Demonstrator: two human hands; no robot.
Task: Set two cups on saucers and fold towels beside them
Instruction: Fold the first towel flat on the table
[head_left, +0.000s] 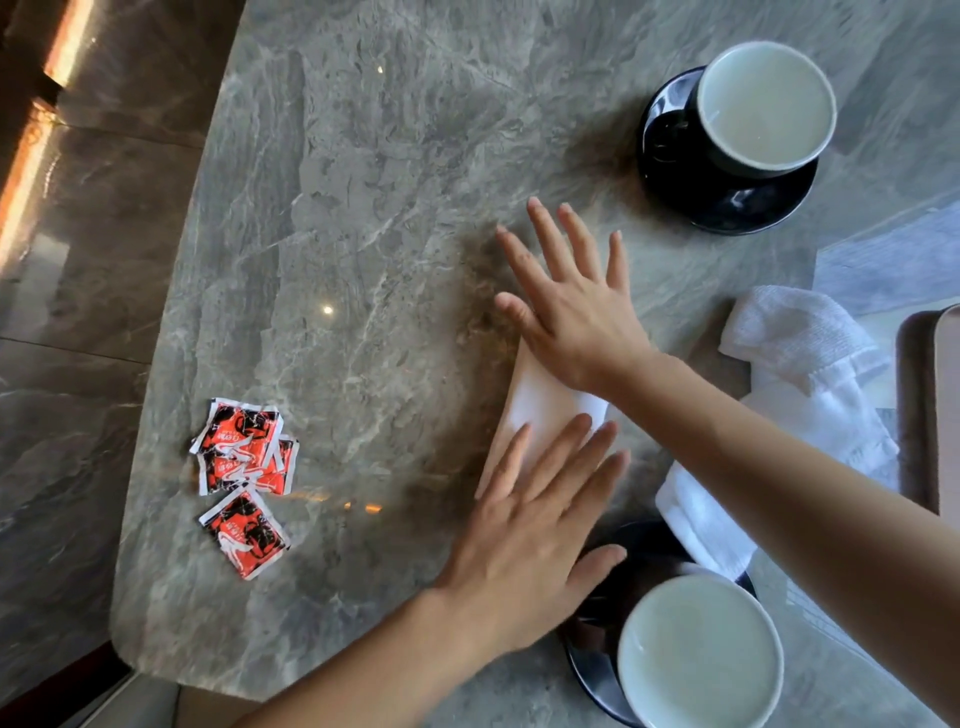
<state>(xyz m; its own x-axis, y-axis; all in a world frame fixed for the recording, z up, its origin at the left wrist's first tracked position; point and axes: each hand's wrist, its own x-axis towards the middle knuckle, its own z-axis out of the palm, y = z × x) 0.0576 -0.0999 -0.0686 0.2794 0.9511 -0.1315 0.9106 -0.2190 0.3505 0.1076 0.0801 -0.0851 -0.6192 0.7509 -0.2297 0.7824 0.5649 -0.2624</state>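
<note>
A folded white towel (543, 405) lies flat on the marble table (337, 234), a narrow strip between my hands. My right hand (566, 306) presses its far end with fingers spread. My left hand (530, 525) lies flat on its near end, fingers apart. One dark cup (763, 104) with a pale inside stands on a black saucer (670, 176) at the far right. A second cup (701, 649) sits on a black saucer (587, 670) at the near right. Another white towel (800, 364), loosely crumpled, lies to the right, partly under my right forearm.
Three red and black sachets (244, 467) lie on the table's left part. A brown tray edge (919, 410) shows at the right border. The table's rounded left edge drops to a dark tiled floor (78, 260).
</note>
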